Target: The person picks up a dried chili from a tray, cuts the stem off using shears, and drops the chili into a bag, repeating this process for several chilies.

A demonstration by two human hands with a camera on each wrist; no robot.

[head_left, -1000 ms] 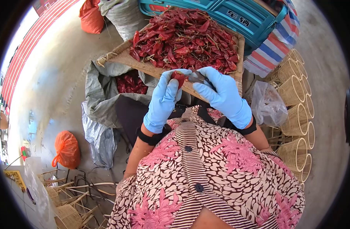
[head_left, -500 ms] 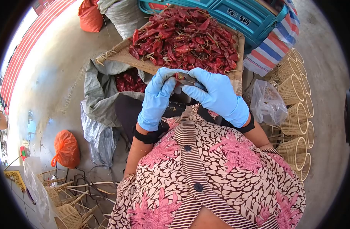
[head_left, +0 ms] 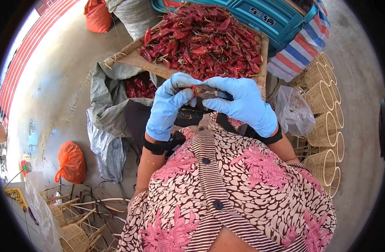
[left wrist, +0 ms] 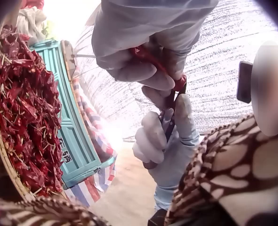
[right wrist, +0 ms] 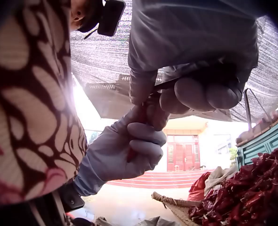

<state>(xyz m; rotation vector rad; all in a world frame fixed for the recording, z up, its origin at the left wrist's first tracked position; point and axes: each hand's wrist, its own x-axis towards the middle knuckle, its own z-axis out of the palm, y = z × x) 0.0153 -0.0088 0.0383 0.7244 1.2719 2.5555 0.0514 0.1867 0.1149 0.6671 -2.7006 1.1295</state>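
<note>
Both hands wear light blue gloves and meet in front of the chest, close to the near edge of a woven tray. My left hand grips a dried red chili pepper, its stem end sticking out of the fingers toward the other hand. My right hand holds dark scissors, blades right at that end of the pepper. The fingers cover most of the pepper and the scissors' handles. On the tray lies a large heap of dried red chilies.
Left of the tray, an open grey-green sack contains more red chilies. A teal cart stands behind the heap. Stacked wicker baskets and a clear plastic bag are at the right. An orange bag sits on the floor at left.
The two hands have come closer together and slightly lower. The scissors have moved in against the pepper's stem end, and the left hand has shifted a little to the left.
</note>
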